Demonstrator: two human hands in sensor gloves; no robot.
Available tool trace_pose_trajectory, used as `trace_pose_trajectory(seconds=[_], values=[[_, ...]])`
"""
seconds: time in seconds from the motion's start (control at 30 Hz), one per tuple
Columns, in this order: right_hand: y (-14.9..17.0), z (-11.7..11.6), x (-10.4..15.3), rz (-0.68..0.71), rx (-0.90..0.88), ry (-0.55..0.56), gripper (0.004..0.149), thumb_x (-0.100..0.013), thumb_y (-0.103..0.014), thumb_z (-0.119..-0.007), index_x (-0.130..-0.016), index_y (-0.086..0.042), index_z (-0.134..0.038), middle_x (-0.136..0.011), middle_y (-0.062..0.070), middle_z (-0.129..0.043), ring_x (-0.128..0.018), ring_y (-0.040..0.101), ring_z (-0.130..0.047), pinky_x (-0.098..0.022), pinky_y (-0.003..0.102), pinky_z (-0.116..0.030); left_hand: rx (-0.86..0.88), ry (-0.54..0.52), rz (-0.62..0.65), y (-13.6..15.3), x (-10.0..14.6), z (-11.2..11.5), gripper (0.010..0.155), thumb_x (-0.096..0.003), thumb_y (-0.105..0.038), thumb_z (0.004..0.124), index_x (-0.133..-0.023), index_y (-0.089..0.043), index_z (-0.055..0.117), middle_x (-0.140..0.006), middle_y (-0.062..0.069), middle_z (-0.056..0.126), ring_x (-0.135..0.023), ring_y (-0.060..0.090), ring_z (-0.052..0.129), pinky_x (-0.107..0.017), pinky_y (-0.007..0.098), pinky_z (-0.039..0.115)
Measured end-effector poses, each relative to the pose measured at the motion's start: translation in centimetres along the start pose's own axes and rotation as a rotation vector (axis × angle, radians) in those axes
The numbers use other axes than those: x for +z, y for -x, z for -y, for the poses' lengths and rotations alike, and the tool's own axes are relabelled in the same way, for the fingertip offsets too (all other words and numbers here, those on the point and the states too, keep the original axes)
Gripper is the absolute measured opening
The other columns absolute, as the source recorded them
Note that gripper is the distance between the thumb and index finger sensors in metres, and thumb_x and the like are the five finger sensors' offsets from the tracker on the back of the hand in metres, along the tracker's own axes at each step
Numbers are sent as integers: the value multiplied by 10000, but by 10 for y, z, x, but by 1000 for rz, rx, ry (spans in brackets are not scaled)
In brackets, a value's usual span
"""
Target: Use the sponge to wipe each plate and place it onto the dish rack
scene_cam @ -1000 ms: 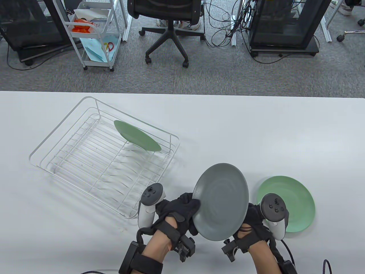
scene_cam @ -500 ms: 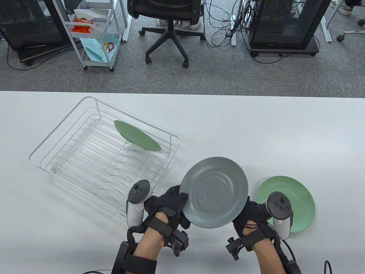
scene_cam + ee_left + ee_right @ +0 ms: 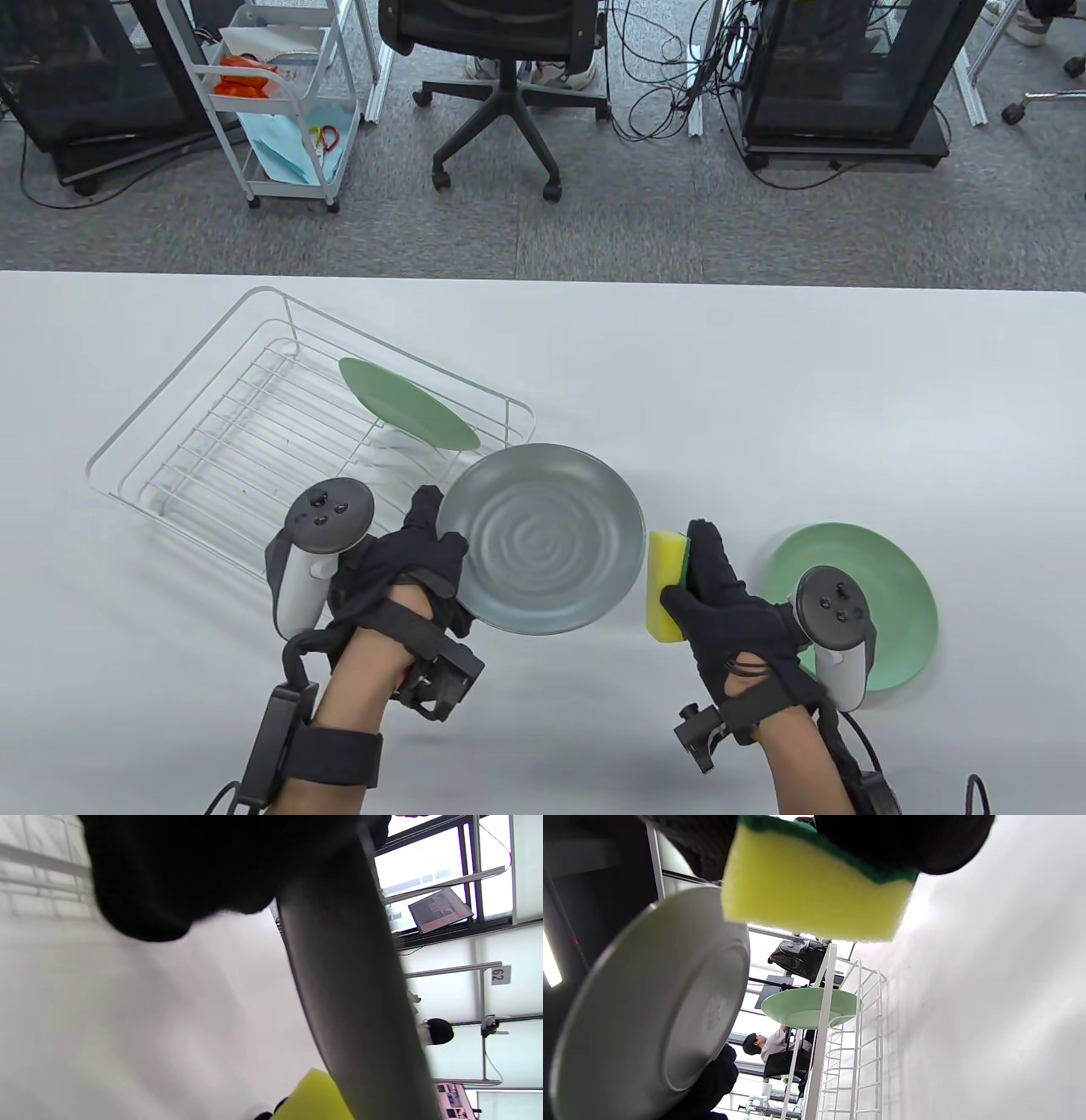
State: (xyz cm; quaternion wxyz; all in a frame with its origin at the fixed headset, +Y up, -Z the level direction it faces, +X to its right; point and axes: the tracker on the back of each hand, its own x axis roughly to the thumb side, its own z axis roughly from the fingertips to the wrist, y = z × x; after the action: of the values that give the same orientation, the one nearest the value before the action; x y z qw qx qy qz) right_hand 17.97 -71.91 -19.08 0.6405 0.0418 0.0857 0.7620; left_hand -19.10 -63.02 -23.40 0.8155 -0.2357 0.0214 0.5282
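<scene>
White wire dish rack, left of centre on the table, holds one green plate leaning on edge at its far right corner. Left hand grips the grey plate by its left rim, face up; its fingers are hidden underneath. Right hand pinches the yellow-green sponge, long axis running up-down in frame. Another green plate lies lower right, partly covered.

The left hand hides part of the grey plate's rim; the sponge is cut off at the left wrist view's bottom edge.
</scene>
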Motion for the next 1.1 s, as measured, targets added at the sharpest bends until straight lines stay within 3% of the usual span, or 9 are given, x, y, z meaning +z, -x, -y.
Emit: trace_pose_trajectory(seconds=[0.23, 0.47, 0.77, 1.1], values=[[-1, 0, 0, -6, -8, -7, 759, -417, -432, -781, -985, -214, -326, -942, 192, -638, -767, 370, -835, -569, 510, -706, -138, -93, -164, -11, 10, -52, 720, -409, -271, 615, -935, -57, 173, -834, 228, 705, -17, 33, 1014, -397, 411, 944], [-2, 0, 0, 0, -9, -14, 754, -418, -433, -778, -985, -213, -332, -943, 190, -637, -769, 370, -836, -569, 510, -709, -186, -201, -314, -2, 13, -86, 727, -408, -271, 614, -936, -68, 159, -838, 232, 694, -22, 52, 1009, -402, 427, 928], [-3, 5, 0, 16, -31, 11, 753, -422, -433, -768, -984, -214, -316, -941, 193, -629, -773, 372, -866, -557, 500, -754, -307, -316, -491, 12, 7, -112, 737, -407, -275, 618, -937, -76, 145, -850, 246, 669, -49, 65, 1021, -419, 441, 914], [-3, 0, -3, 7, -20, -10, 750, -423, -436, -766, -984, -215, -321, -945, 194, -621, -769, 366, -867, -553, 498, -754, -339, -339, -596, 13, 3, -120, 742, -406, -272, 621, -937, -73, 142, -854, 246, 664, -55, 68, 1025, -427, 442, 911]])
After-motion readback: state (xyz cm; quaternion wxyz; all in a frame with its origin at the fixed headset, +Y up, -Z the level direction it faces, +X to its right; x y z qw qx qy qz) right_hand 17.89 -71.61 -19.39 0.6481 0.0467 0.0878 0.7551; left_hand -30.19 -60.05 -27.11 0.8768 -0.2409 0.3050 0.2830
